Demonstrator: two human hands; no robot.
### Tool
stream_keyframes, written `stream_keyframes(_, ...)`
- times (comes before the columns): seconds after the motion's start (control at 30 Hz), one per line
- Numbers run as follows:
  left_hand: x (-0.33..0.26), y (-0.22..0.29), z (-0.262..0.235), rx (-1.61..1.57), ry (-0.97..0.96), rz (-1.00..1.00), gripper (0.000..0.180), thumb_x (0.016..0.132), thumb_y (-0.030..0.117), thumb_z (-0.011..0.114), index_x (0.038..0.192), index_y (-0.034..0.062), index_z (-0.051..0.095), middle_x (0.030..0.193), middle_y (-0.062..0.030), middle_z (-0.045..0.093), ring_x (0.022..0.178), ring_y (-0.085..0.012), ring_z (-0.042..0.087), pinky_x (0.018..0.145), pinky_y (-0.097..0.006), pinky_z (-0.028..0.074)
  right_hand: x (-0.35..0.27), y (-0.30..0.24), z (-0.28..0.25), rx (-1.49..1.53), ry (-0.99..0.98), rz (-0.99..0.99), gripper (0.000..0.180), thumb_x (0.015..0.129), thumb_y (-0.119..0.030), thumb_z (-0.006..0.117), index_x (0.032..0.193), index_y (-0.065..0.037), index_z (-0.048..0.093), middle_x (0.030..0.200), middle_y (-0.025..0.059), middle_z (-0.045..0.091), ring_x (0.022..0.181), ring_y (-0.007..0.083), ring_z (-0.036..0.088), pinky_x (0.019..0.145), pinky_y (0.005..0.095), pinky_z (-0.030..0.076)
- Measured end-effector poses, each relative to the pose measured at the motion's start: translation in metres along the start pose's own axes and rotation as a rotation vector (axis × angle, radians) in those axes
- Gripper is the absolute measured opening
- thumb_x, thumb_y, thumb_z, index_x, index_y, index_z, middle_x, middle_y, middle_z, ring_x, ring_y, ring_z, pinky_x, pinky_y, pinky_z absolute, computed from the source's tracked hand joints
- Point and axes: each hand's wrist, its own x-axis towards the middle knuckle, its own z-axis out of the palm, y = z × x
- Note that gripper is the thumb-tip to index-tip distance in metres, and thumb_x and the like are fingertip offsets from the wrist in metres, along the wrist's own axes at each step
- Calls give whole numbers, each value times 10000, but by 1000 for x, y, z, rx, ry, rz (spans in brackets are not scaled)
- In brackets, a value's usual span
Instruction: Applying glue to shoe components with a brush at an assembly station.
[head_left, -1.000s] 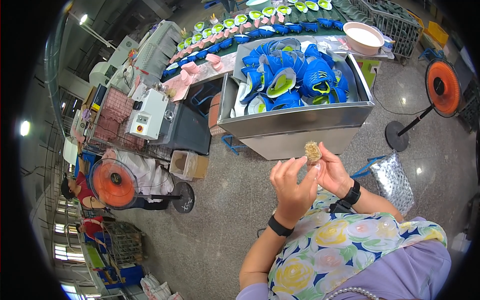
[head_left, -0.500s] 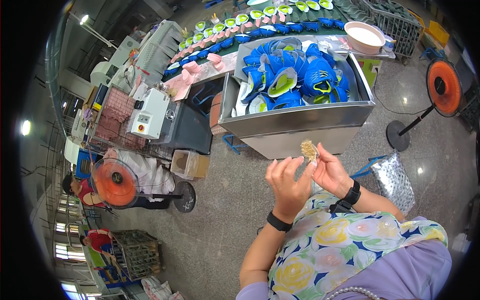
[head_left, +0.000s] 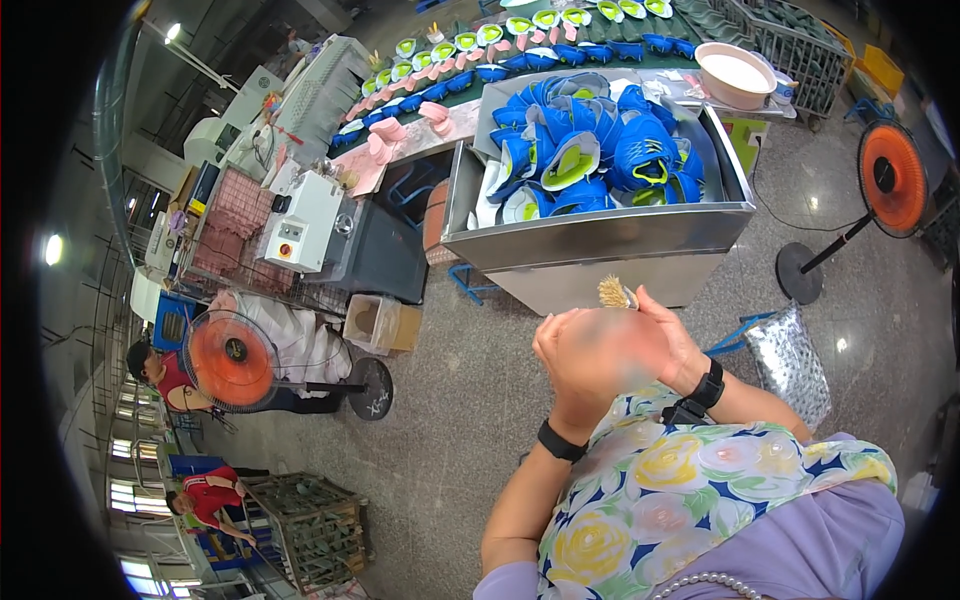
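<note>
Poking above the right hand (head_left: 665, 345), the brush (head_left: 612, 293) sits clamped in its fingers.

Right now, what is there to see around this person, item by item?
Shoe uppers: many, blue and lime, heaped in the metal bin.
Metal bin: one, silver, straight ahead.
Shoes on the belt: a long row, blue, green and pink, behind the bin.
Basin: one, pale, at the bin's far right corner.
Floor fans: two, orange, one at left, one at right.
Cardboard box: one, brown, on the floor.
Wire crate: one, lower left.
Other people: two, in red tops, far left.
Brush: one, straw-coloured bristles, above the hands.
Left hand: blurred, raised.
Right hand: fingers hold the brush.
</note>
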Motion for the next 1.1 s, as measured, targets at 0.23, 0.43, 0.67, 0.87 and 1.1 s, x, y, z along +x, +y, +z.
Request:
stream_keyframes(0.23,7,4,-4,-153,50,-136,204,742,23,729,942,58,717,1146,-96,589,1106,-325,490,955,-444,401,1,0,4,3,29,34,270,1055,-305,506,1079,-52,594,971,33,650,768,69,593,709,225,532)
stream_keyframes(0.43,10,2,-4,-101,-27,-88,184,773,38,689,955,53,710,1170,-102,590,1122,-331,486,965,-444,401,-1,0,13,18,4,24,307,1064,-307,483,1126,-25,587,977,36,652,785,65,603,726,239,553)
stream_keyframes(0.67,14,-1,-3,-158,23,-118,209,758,19,681,962,53,706,1202,-103,588,1152,-334,482,988,-450,382,-1,3,18,-29,62,30,328,1068,-312,470,1160,-14,572,987,41,658,774,51,607,716,212,559)
stream_keyframes(0.87,16,-7,-4,-76,-18,-47,217,735,41,741,945,84,709,1214,-84,592,1156,-323,485,992,-466,374,-1,6,22,-45,58,42,334,1064,-324,477,1163,-16,559,992,47,659,780,39,623,689,186,563)
stream_keyframes(1.1,6,-14,-3,116,26,120,200,739,83,769,923,136,709,1149,12,650,1138,-254,524,1017,-496,357,-1,10,24,36,90,75,323,1054,-320,499,1116,-8,554,941,42,647,763,49,635,663,171,579)
